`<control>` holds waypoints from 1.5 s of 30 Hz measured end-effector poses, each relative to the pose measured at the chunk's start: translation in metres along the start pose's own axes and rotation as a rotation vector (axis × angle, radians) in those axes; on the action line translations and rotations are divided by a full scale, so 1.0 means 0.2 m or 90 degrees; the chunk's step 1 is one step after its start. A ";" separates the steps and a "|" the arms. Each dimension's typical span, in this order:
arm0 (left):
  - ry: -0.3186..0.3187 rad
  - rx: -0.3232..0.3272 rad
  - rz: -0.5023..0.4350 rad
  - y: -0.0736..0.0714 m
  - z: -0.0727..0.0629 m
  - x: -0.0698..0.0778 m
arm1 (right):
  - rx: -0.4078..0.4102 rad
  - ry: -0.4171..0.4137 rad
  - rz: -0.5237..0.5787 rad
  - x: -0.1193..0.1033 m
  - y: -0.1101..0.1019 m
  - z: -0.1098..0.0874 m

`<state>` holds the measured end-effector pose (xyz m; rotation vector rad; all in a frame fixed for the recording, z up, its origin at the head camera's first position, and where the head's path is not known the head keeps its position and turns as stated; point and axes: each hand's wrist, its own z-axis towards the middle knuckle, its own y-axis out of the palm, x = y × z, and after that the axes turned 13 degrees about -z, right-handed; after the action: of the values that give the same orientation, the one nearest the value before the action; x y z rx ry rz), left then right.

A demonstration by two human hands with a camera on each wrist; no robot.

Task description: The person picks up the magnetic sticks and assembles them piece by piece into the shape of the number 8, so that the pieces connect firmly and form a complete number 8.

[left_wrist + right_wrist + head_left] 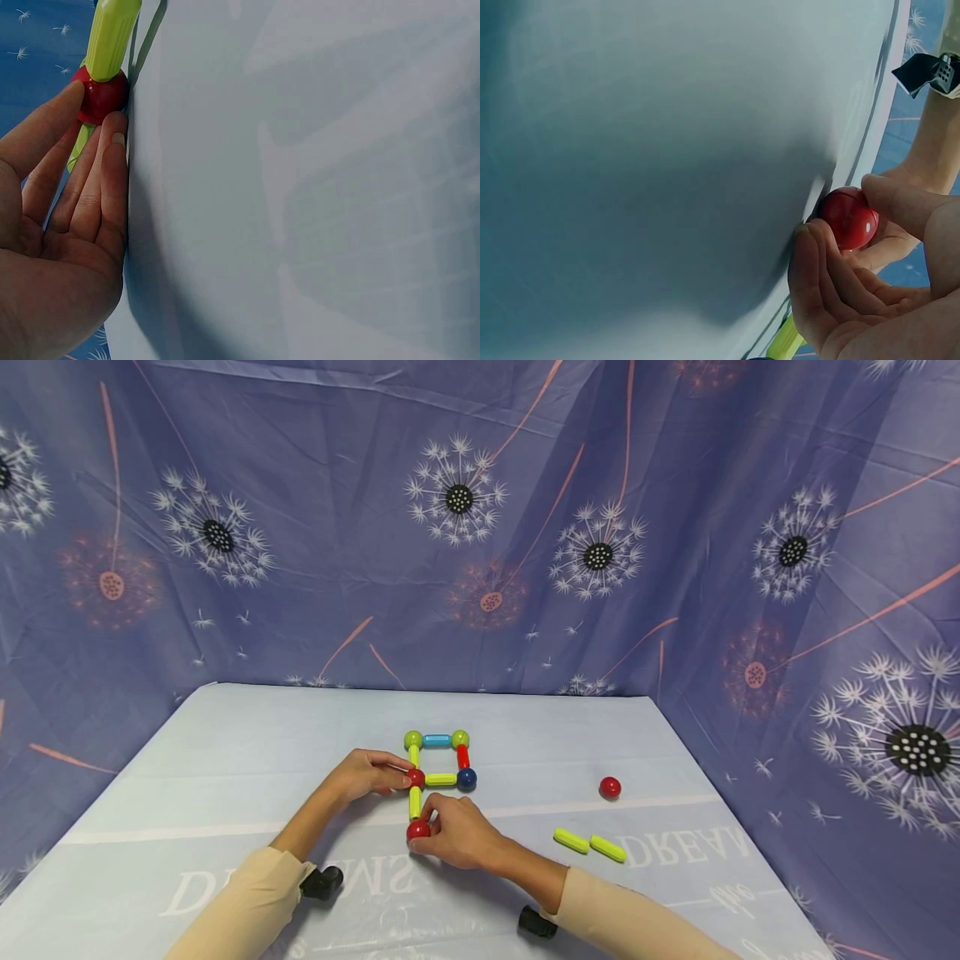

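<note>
Red ball [847,219] in right hand [463,835], apparent seam in wrist view only

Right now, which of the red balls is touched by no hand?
The red ball lying apart at right; the left hand and right hand each hold another.

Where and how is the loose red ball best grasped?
The loose red ball is probably best pinched round its widest part, the right hand coming from above: it is round, rests on the table and stands apart from the yellow rods, so its sides look free.
</note>
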<state>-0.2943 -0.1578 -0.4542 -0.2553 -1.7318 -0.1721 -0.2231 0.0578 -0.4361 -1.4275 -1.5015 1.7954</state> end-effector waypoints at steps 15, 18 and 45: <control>0.003 -0.003 0.000 0.00 0.00 0.00 | 0.010 0.022 0.013 0.00 0.01 0.01; 0.006 -0.003 0.001 0.00 0.00 0.00 | 0.011 0.017 0.020 0.00 0.02 0.01; 0.010 0.000 -0.011 0.00 0.00 0.00 | 0.011 0.020 0.032 0.01 0.03 0.02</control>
<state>-0.2944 -0.1571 -0.4549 -0.2382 -1.7183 -0.1859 -0.2263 0.0549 -0.4420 -1.4902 -1.4443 1.8024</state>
